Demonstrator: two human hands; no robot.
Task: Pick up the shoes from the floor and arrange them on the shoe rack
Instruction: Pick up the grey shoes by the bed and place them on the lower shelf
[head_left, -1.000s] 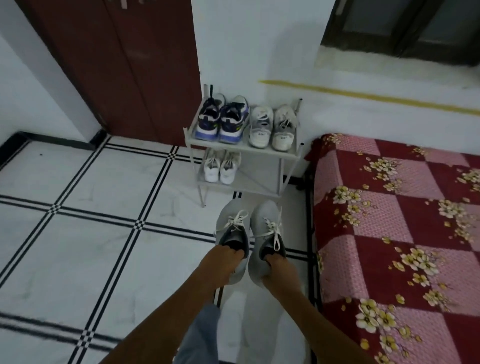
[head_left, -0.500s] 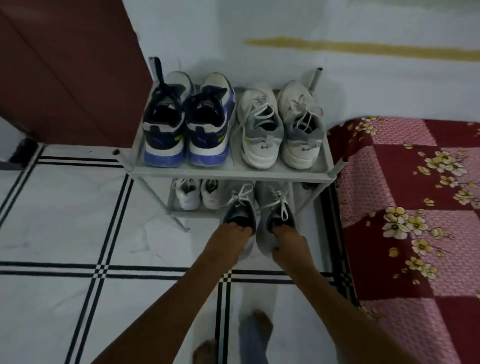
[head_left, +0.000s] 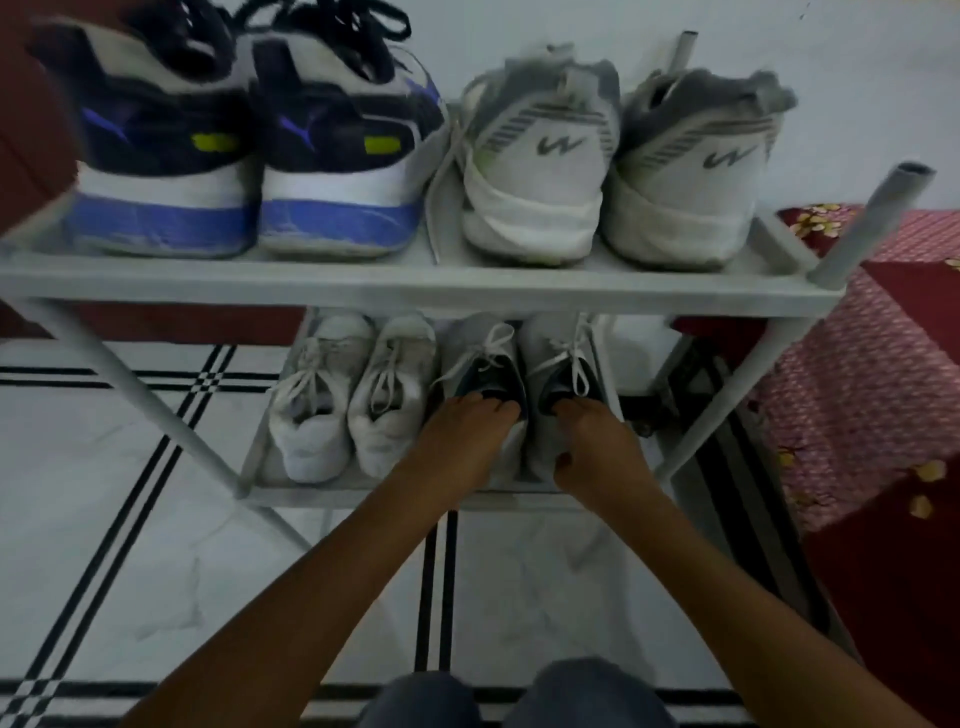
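Two grey shoes with white laces sit on the lower shelf of the grey shoe rack (head_left: 415, 286), toes to the wall. My left hand (head_left: 462, 441) grips the heel of the left grey shoe (head_left: 480, 358), fingers inside its opening. The right grey shoe (head_left: 558, 353) is held the same way by my right hand (head_left: 597, 447). A small white pair (head_left: 348, 395) lies beside them on the left. The upper shelf carries a navy and blue pair (head_left: 249, 156) and a white and grey pair (head_left: 618, 171).
A bed with a red and pink flowered cover (head_left: 872, 374) stands close on the right of the rack. White floor tiles with black lines (head_left: 156, 545) spread in front and to the left. A dark red door (head_left: 26, 130) is at the left edge. My knees (head_left: 514, 696) show at the bottom.
I have come much closer and lower to the rack. Both hands carried the grey shoes forward from the floor area onto the lower shelf, right of the small white pair.
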